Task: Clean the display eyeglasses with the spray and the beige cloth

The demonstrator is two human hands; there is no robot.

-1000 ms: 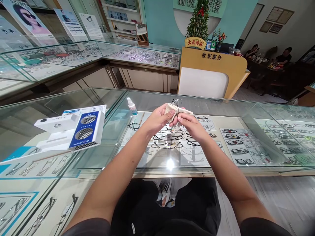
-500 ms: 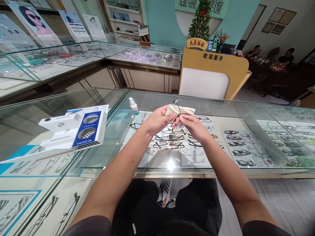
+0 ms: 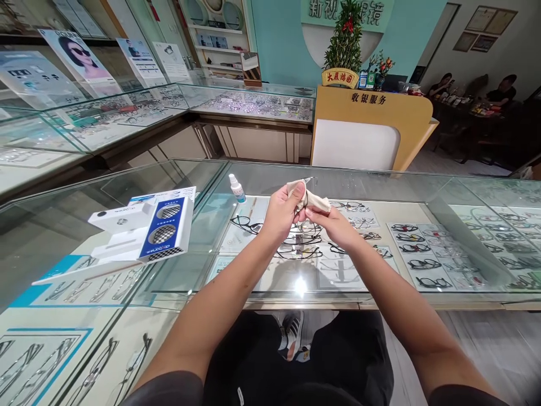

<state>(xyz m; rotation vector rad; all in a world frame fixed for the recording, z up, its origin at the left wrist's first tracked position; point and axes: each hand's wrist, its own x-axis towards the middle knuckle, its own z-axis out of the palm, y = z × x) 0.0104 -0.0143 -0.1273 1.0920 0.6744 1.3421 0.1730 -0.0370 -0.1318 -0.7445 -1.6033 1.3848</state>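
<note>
Above the glass counter, my left hand (image 3: 280, 210) is closed on a cream cleaning cloth (image 3: 318, 201), its thumb pressed flat against the fabric. A pair of dark-rimmed eyeglasses (image 3: 305, 197) is partly wrapped in this cloth, and most of the frame is hidden by fabric and fingers. My right hand (image 3: 335, 223) pinches the eyeglasses at the lower edge of the cloth, its fingertips close to the left hand's. Left of my hands, a small white spray bottle (image 3: 237, 189) stands upright on the glass.
An open white and blue box (image 3: 167, 228) lies on the counter (image 3: 181, 285) at left. Beneath the glass are rows of eyeglass frames (image 3: 425, 264). Beyond are more display cases (image 3: 253, 107) and a yellow cashier desk (image 3: 416, 121). Two people sit at the far right.
My left thumb has moved up over the cloth, and the cloth now covers more of the eyeglasses. The whole view has shifted slightly; bottle and box stay in place.
</note>
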